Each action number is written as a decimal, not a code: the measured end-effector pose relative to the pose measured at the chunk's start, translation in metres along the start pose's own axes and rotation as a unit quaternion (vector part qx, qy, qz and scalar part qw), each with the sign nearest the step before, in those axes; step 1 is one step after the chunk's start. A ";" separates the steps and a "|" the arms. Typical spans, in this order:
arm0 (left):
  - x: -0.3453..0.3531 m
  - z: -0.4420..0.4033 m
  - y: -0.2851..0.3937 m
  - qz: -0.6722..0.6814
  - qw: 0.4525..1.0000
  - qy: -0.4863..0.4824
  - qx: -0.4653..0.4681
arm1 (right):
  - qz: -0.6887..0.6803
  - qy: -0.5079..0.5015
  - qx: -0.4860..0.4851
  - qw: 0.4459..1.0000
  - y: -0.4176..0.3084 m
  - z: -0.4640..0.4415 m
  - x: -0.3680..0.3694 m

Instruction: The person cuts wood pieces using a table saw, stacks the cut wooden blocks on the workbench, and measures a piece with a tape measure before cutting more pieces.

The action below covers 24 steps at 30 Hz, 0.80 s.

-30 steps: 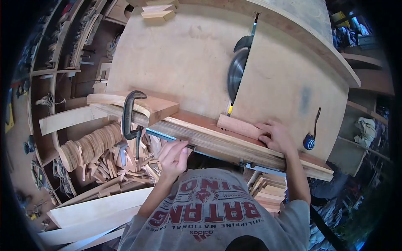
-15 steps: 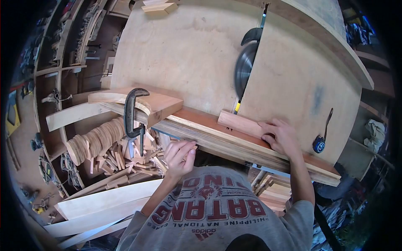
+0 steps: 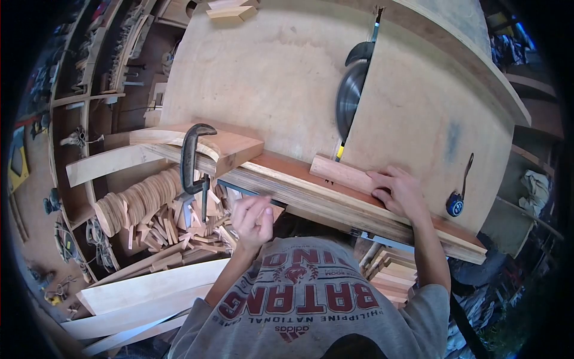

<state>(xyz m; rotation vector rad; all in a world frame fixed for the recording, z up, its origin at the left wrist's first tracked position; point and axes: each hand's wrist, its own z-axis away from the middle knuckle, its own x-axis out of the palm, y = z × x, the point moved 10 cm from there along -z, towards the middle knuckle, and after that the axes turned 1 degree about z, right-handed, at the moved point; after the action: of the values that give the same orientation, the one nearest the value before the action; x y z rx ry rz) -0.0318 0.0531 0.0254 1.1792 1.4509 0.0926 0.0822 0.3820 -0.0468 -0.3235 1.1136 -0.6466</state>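
My right hand (image 3: pixel 397 192) grips the right end of a short reddish wood block (image 3: pixel 344 172). The block lies along the inner face of the long layered wooden fence (image 3: pixel 299 188), its left end close to the saw slot. Just beyond it stands the round saw blade (image 3: pixel 351 102), rising through the plywood board. My left hand (image 3: pixel 252 220) hovers on the near side of the fence, left of my body, with its fingers curled. Whatever it may hold is hidden in the fingers. Small dark marks show on the fence's top edge beside the block.
A black C-clamp (image 3: pixel 192 158) fixes a thick wood piece (image 3: pixel 236 149) to the fence's left part. A blue tape measure (image 3: pixel 455 204) rests on the board at right. Offcuts (image 3: pixel 164 230) and curved wood pieces (image 3: pixel 137 200) pile up at lower left.
My left hand has shifted slightly left and up, and the small dark tip at its fingers no longer shows. My right hand and the block stay almost where they were.
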 end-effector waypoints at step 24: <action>-0.045 -0.106 -0.047 -0.037 0.988 0.077 0.130 | -0.187 0.079 0.071 0.977 0.023 0.030 -0.004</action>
<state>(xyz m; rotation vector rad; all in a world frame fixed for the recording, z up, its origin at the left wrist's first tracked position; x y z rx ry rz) -0.1520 0.0588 0.0575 1.3510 1.6780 -0.0611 0.1158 0.4006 -0.0439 -0.3667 1.1616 -1.0963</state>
